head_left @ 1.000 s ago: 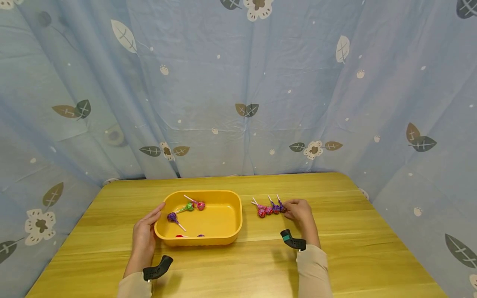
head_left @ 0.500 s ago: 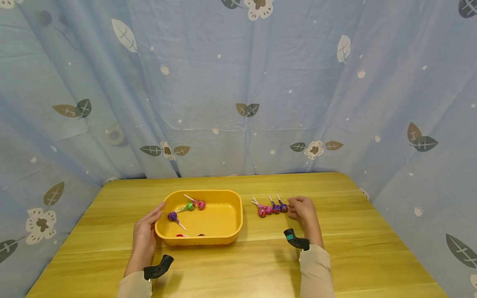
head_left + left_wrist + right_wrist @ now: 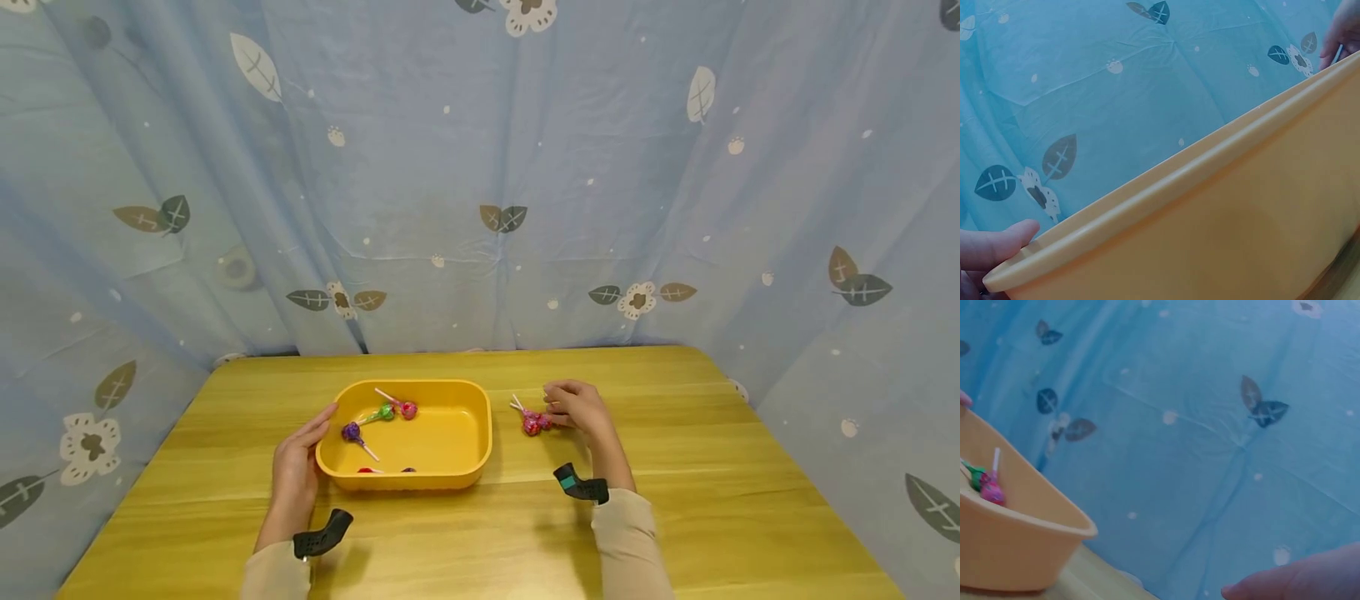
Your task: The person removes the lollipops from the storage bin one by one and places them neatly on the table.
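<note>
My left hand [image 3: 295, 475] holds the left end of a yellow plastic basin [image 3: 405, 483]; in the left wrist view its thumb [image 3: 1007, 244] lies over the rim. Inside the basin lie a pink lollipop [image 3: 408, 410], a green lollipop [image 3: 386, 412] and a purple lollipop [image 3: 351, 432], with more partly hidden behind the front wall. To the right of the basin, my right hand [image 3: 581, 408] bends its fingers round a purple lollipop, which the hand hides; a thin stick [image 3: 1338, 54] shows by its fingertips in the left wrist view. Pink lollipops [image 3: 532, 425] lie just left of those fingers.
The wood-grain table [image 3: 720, 500] extends in front of the basin and beyond the right hand. A blue patterned curtain [image 3: 420, 167] hangs behind the table and along both sides. Each wrist carries a black camera mount [image 3: 581, 485].
The right hand first drew back a little to the right from the purple lollipops, then moved left over them, covering them. The left hand and basin stayed in place.
</note>
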Available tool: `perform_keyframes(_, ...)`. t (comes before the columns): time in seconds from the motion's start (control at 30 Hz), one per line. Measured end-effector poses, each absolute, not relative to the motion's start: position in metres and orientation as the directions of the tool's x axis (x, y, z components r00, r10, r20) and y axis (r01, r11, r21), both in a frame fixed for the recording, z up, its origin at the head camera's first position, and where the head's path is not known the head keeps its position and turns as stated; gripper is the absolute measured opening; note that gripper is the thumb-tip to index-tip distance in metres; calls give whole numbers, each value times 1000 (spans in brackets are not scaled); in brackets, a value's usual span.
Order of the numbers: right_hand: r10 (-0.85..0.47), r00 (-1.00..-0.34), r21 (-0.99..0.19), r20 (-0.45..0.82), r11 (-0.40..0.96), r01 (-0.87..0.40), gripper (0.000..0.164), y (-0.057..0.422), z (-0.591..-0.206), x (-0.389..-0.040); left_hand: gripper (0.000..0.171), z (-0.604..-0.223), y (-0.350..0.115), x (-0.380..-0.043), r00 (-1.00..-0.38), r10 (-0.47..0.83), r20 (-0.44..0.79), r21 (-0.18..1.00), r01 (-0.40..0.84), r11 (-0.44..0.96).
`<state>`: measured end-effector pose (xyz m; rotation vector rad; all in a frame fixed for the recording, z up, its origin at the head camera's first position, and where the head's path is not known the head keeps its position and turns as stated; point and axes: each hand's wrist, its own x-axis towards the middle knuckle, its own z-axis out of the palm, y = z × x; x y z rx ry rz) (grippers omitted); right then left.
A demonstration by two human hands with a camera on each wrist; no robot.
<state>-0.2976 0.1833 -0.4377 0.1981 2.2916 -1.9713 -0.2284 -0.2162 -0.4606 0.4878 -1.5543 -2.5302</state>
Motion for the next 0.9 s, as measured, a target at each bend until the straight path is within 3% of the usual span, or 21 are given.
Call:
perform_keyframes(0.53, -230, -970, -994, -83, 88, 64, 34, 109, -422, -302, 30, -462, -218, -229, -938, -278, -208, 884, -58, -465)
perform_keyframes(0.9, -315, -940, -988, -129, 119, 96, 30, 61, -418, -305, 31, -464, -216, -230, -941, -277, -196, 891, -52, -451)
